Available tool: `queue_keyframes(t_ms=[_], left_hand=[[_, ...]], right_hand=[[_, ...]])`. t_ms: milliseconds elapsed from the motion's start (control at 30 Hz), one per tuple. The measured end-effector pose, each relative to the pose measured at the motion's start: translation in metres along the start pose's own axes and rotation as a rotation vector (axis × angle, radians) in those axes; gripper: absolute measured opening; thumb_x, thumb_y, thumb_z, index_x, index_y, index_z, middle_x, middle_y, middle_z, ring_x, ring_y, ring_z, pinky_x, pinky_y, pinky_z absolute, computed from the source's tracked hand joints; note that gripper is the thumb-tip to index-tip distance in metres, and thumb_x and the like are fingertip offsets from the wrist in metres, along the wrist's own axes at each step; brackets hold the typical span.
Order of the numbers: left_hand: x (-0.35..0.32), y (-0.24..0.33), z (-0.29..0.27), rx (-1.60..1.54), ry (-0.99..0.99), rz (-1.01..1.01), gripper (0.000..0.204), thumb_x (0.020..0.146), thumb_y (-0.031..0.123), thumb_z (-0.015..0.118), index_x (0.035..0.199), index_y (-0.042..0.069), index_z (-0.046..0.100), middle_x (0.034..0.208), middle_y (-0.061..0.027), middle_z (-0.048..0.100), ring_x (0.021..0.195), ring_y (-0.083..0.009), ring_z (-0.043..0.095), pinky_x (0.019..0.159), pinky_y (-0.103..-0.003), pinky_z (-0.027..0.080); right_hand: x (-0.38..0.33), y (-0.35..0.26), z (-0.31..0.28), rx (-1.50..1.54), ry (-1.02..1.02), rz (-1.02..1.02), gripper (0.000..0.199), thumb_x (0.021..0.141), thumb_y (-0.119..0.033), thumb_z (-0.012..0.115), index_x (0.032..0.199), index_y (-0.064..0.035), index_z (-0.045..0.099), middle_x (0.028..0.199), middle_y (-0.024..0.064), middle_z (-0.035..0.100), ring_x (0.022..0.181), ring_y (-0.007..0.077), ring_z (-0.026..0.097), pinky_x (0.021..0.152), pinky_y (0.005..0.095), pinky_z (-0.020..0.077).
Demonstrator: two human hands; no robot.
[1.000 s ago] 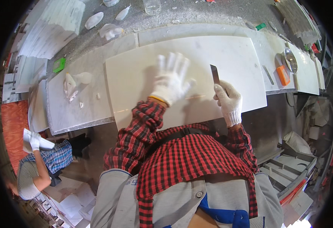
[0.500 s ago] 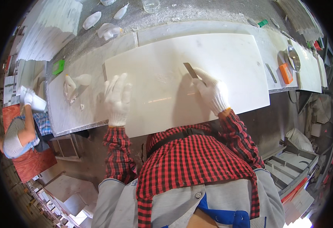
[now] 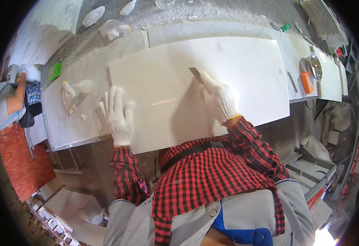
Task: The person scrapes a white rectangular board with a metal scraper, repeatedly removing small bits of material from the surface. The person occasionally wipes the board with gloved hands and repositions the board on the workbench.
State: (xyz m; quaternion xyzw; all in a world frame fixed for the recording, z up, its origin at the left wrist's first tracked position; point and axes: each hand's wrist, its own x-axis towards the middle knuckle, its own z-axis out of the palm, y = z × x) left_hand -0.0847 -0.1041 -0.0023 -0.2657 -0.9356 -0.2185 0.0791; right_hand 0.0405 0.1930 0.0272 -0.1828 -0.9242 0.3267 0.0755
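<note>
Gloved left hand [image 3: 117, 116] lies flat on the white slab's [image 3: 245, 69] left edge; right hand [image 3: 218, 99] presses a small scraper [image 3: 196, 74] onto its middle.

You wear white knit work gloves on both hands: left hand [image 3: 118, 115], right hand [image 3: 220, 100]. The right glove's cuff has a thin yellow-orange edge. Your sleeves are red-and-black check flannel, buttoned at the wrist. The same check cloth covers your chest, with a dark strap running across it. Lower down you have a grey garment with a round button, and a bright blue piece at the bottom edge.
</note>
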Motion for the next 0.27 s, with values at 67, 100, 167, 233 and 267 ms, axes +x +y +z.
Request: queue_keyframes(t_ms=[67, 100, 167, 233, 267], left_hand=[[0.002, 0.000, -0.002, -0.004, -0.013, 0.002, 0.056, 0.097, 0.028, 0.064, 0.147, 0.007, 0.053, 0.156, -0.0139, 0.047, 0.148, -0.0367, 0.037, 0.124, -0.052, 0.018], [0.002, -0.002, -0.003, -0.009, -0.018, 0.012, 0.056, 0.097, 0.026, 0.064, 0.148, 0.007, 0.051, 0.157, -0.0137, 0.046, 0.149, -0.0356, 0.035, 0.125, -0.051, 0.016], [-0.003, -0.003, -0.003, -0.007, -0.033, 0.013, 0.056, 0.098, 0.025, 0.063, 0.149, 0.007, 0.050, 0.158, -0.0136, 0.044, 0.150, -0.0346, 0.033, 0.125, -0.050, 0.014], [0.003, -0.004, -0.001, 0.002, -0.025, 0.002, 0.056, 0.098, 0.026, 0.063, 0.150, 0.007, 0.050, 0.159, -0.0138, 0.044, 0.150, -0.0345, 0.033, 0.125, -0.051, 0.014], [0.004, -0.005, 0.001, -0.004, -0.022, 0.002, 0.057, 0.098, 0.027, 0.063, 0.150, 0.007, 0.050, 0.159, -0.0139, 0.044, 0.151, -0.0344, 0.033, 0.125, -0.051, 0.013]], right_hand=[[0.004, 0.001, -0.001, 0.060, 0.036, -0.059, 0.035, 0.092, -0.009, 0.057, 0.127, -0.0040, 0.055, 0.080, 0.0242, 0.064, 0.070, 0.0448, 0.064, 0.061, 0.0502, 0.0504], [0.011, 0.004, 0.001, 0.088, 0.057, -0.088, 0.036, 0.092, -0.009, 0.057, 0.127, -0.0044, 0.054, 0.078, 0.0237, 0.063, 0.069, 0.0444, 0.064, 0.061, 0.0504, 0.0500], [0.009, 0.005, 0.003, 0.115, 0.006, -0.088, 0.038, 0.092, -0.010, 0.057, 0.129, -0.0051, 0.053, 0.078, 0.0236, 0.063, 0.069, 0.0441, 0.064, 0.061, 0.0509, 0.0499], [0.005, -0.010, -0.004, 0.104, -0.121, -0.050, 0.041, 0.091, -0.011, 0.058, 0.132, -0.0057, 0.052, 0.080, 0.0245, 0.064, 0.071, 0.0446, 0.065, 0.063, 0.0515, 0.0505], [0.009, -0.011, -0.005, 0.100, -0.115, -0.056, 0.041, 0.091, -0.011, 0.058, 0.132, -0.0057, 0.052, 0.080, 0.0245, 0.064, 0.071, 0.0446, 0.065, 0.063, 0.0515, 0.0505]])
